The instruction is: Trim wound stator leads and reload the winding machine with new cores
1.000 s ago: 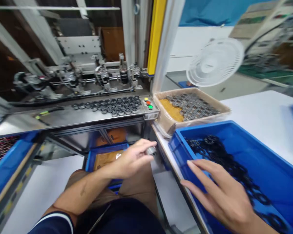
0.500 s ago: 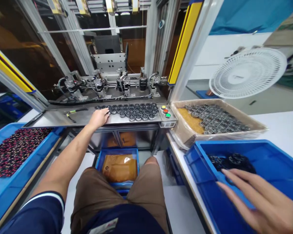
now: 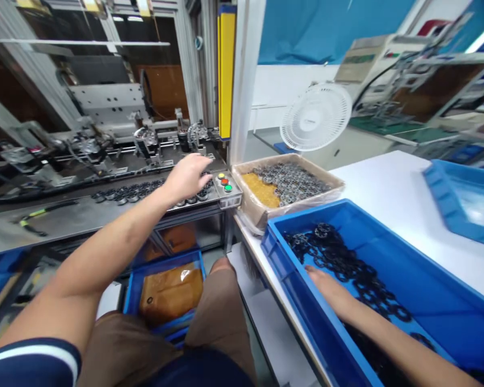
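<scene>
Apparently left hand [image 3: 185,178], fingers parted near rings [image 3: 134,192], risked bumping buttons [image 3: 225,182] at its 3 o'clock by overreaching; right hand [image 3: 328,290] fingers hidden, couldn't tell

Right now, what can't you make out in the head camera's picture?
All in the head view:
Right hand: fingertips hidden by the hand itself, so any grip is unclear.
Left hand: blurred; whether it holds anything is unclear.
Dark rings: some covered by the left hand.
Blue bin: near end cut off by the picture's edge.
Fan label: too small to read.
</scene>
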`<state>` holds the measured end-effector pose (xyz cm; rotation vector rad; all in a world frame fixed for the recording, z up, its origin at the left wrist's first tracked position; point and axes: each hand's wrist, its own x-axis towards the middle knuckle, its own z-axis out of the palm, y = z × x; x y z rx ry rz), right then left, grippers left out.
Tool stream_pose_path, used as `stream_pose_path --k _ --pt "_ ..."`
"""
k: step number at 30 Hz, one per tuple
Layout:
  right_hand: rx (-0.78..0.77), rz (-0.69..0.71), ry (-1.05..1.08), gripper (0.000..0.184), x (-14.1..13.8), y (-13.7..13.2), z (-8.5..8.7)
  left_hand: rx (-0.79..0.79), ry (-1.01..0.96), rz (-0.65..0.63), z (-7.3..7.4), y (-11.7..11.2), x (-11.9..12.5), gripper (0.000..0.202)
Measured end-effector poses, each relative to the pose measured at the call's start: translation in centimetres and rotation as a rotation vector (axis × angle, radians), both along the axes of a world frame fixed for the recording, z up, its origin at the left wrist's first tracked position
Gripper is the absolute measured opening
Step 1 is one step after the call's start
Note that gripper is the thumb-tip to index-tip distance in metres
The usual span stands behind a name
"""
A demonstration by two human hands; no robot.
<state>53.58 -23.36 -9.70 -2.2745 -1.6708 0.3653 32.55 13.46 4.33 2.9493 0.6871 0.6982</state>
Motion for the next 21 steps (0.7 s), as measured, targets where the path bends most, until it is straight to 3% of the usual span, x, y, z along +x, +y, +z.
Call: stream_pose_path --k 2,5,9,14,18,21 --pt "-0.062 -0.001 -0.007 0.019 -0.3 0.0 0.4 -0.029 0.083 -0.077 0.0 -1.4 5.9 0.034" --pt "-0.131 0.001 -0.023 0.018 -0.4 0.0 1.3 -0.098 0.218 -0.127 -1.1 -3.2 13.2 0.03" --pt "-0.244 0.011 -0.047 0.014 -0.4 0.1 2.6 -0.186 0.351 -0.155 -3.0 -4.9 19.2 0.035" --pt "-0.296 0.014 -0.074 0.014 -0.6 0.4 4.0 -0.278 0.408 -0.097 -4.3 -5.8 22.1 0.036" --pt "-0.283 0.035 -0.08 0.025 -0.5 0.5 4.3 -0.349 0.37 -0.054 -4.7 -5.5 22.3 0.037" --pt "-0.192 0.117 -0.093 0.034 0.1 0.4 4.0 -0.413 0.294 -0.05 -4.6 -5.5 21.8 0.037"
